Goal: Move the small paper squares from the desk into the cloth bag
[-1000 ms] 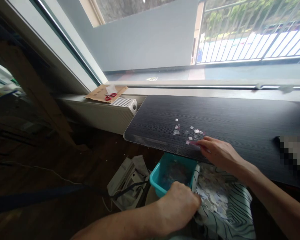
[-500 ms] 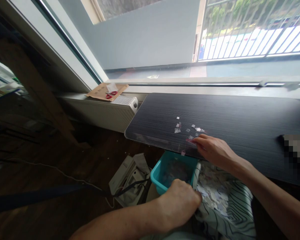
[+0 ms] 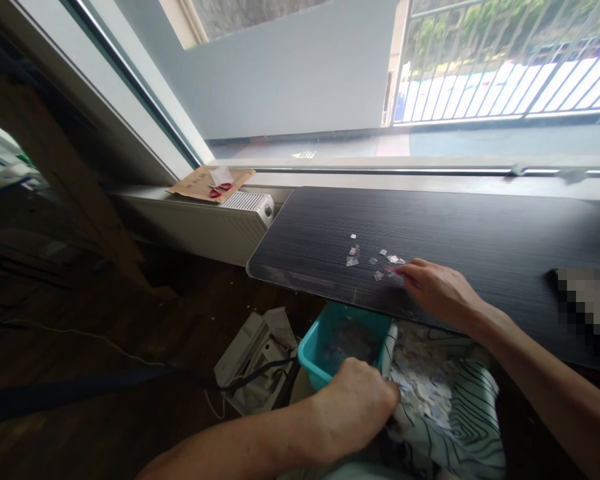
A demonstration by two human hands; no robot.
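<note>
My left hand is closed in a fist at the edge of a pale green, dark-striped cloth, gripping its bunched side; the fingertips are hidden. Many small paper-like pieces lie in the cloth's hollow. Over the dark tabletop, my right hand pinches a thin, pink-tinged strip, too small to make out. Beside those fingertips lie several small clear and whitish squares. Left of the cloth, a turquoise bin holds a blurry heap of clear bits.
A white device with cables is on the dark floor left of the bin. Red-handled scissors rest on a brown envelope above the radiator. A dark-edged object, partly pixelated, lies on the table's right side.
My right hand has shifted slightly away from the table's front edge, toward the scattered squares. A pinkish piece at that edge no longer shows there. My left hand keeps its grip.
</note>
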